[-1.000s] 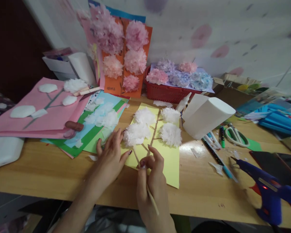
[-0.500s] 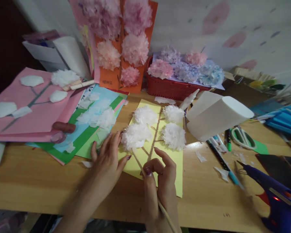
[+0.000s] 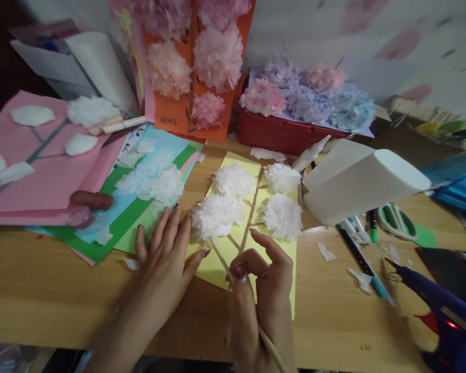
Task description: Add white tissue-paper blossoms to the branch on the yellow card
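Observation:
In front of me on the desk lies a sheet of yellow paper point(image 3: 207, 267) with a brown stem drawn on it and several white tissue-paper flowers along the branches. My right hand point(image 3: 262, 295) grips a thin wooden stick point(image 3: 220, 254) between thumb and fingers. The stick's far end meets the lower edge of the lower left white flower point(image 3: 217, 215). My left hand point(image 3: 166, 248) lies flat with fingers spread at the paper's left edge, beside that flower. Two more white flowers point(image 3: 281, 215) stand right of the stem.
A paper roll point(image 3: 365, 186), pens point(image 3: 359, 259), scissors point(image 3: 398, 220) and a blue hot-glue gun point(image 3: 435, 295) with a red light lie right. Coloured sheets point(image 3: 73, 235) with tissue scraps lie left. Behind stand a red basket point(image 3: 272, 132) and an orange card point(image 3: 171, 116) with pink flowers.
The view has shifted and tilted slightly, so the surroundings sit a little differently. Both hands keep nearly the same pose, the stick's end still at the lower left flower.

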Tool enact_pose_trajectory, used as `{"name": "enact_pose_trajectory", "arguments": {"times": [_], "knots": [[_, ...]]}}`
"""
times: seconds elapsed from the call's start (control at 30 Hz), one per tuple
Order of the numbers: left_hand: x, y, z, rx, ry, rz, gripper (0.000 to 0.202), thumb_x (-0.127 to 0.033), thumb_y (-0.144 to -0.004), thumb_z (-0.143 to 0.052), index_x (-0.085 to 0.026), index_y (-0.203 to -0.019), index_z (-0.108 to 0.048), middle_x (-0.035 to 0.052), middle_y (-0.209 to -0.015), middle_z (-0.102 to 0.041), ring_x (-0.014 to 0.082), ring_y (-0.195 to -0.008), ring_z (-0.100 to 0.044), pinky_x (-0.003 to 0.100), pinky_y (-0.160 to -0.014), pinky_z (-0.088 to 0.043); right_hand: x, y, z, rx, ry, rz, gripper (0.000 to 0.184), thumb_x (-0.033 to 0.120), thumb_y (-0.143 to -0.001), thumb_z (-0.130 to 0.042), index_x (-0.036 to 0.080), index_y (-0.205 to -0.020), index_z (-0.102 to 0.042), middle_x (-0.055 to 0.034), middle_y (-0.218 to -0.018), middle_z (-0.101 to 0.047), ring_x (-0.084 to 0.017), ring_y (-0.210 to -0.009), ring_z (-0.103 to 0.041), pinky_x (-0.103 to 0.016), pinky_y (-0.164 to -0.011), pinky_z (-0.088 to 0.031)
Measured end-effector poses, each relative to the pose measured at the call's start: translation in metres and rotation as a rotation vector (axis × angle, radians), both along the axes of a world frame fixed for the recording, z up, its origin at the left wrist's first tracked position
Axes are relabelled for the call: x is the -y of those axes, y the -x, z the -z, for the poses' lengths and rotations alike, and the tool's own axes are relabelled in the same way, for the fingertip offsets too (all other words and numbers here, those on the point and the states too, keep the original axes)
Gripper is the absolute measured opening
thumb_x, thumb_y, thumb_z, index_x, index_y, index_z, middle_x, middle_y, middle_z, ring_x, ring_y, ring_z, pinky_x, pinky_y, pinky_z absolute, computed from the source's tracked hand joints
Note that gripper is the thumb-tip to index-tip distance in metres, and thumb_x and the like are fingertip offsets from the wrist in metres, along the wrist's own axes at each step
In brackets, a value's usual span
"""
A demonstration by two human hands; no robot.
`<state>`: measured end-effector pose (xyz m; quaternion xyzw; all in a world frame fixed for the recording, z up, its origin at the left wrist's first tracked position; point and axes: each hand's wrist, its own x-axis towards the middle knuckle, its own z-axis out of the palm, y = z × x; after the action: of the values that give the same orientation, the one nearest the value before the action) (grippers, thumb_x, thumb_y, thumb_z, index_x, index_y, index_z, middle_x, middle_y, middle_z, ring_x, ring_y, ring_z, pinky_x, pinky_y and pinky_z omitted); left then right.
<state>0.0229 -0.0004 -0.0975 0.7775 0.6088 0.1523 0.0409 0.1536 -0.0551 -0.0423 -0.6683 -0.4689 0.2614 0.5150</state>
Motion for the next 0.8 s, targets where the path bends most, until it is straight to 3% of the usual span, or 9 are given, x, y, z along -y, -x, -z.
{"name": "enact_pose_trajectory", "arguments": {"times": [0.3, 0.5, 0.57, 0.67, 0.73, 0.8], "knots": [[0.0, 0.004, 0.001, -0.026, 0.005, 0.029, 0.052, -0.041, -0.098, -0.041, -0.02, -0.144, -0.048, 0.0159, -0.158, -0.042, 0.0342, -0.147, -0.035, 0.064, -0.119, -0.013, 0.004, -0.002, -0.005, 0.014, 0.004, -0.029, 0.042, 0.013, -0.095, -0.038, 0.027, -0.134, -0.04, 0.0024, -0.075, -0.058, -0.016, -0.064, -0.058, -0.031, -0.061, -0.046], [-0.001, 0.01, 0.008, -0.037, -0.013, 0.07, 0.054, -0.04, -0.099, -0.041, -0.021, -0.149, -0.043, 0.0168, -0.16, -0.039, 0.037, -0.148, -0.034, 0.068, -0.117, -0.015, -0.001, -0.003, 0.025, 0.109, -0.099, 0.01, 0.052, 0.01, -0.084, -0.04, 0.028, -0.132, -0.045, 0.0053, -0.066, -0.056, -0.015, -0.052, -0.055, -0.028, -0.052, -0.042], [-0.002, 0.012, 0.01, -0.015, -0.027, 0.074, 0.056, -0.04, -0.098, -0.043, -0.024, -0.152, -0.039, 0.0165, -0.159, -0.04, 0.0386, -0.146, -0.036, 0.07, -0.116, -0.016, -0.004, -0.003, 0.033, 0.13, -0.067, -0.029, 0.055, 0.008, -0.077, -0.041, 0.027, -0.128, -0.05, 0.0066, -0.062, -0.053, -0.015, -0.049, -0.053, -0.027, -0.05, -0.041], [-0.004, 0.015, 0.011, 0.032, -0.036, 0.098, 0.063, -0.037, -0.098, -0.043, -0.03, -0.158, -0.025, 0.014, -0.158, -0.042, 0.0389, -0.146, -0.037, 0.073, -0.115, -0.015, -0.011, -0.004, 0.032, 0.161, 0.014, -0.077, 0.052, 0.007, -0.075, -0.042, 0.028, -0.12, -0.056, 0.0056, -0.063, -0.055, -0.016, -0.053, -0.056, -0.027, -0.053, -0.044], [-0.005, 0.017, 0.014, 0.087, -0.022, 0.111, 0.066, -0.035, -0.098, -0.04, -0.037, -0.159, -0.015, 0.0081, -0.161, -0.039, 0.0381, -0.148, -0.033, 0.075, -0.115, -0.013, -0.016, -0.004, 0.026, 0.183, 0.025, -0.13, 0.046, 0.007, -0.079, -0.044, 0.028, -0.118, -0.057, 0.0042, -0.067, -0.058, -0.017, -0.058, -0.059, -0.028, -0.055, -0.046], [-0.005, 0.02, 0.02, 0.184, -0.003, 0.124, 0.067, -0.033, -0.098, -0.033, -0.044, -0.158, -0.005, -0.0006, -0.164, -0.029, 0.0353, -0.148, -0.034, 0.072, -0.116, -0.019, -0.019, -0.004, 0.022, 0.217, -0.009, -0.196, 0.042, 0.008, -0.083, -0.045, 0.028, -0.117, -0.058, 0.003, -0.072, -0.062, -0.018, -0.061, -0.062, -0.028, -0.057, -0.049]]}}
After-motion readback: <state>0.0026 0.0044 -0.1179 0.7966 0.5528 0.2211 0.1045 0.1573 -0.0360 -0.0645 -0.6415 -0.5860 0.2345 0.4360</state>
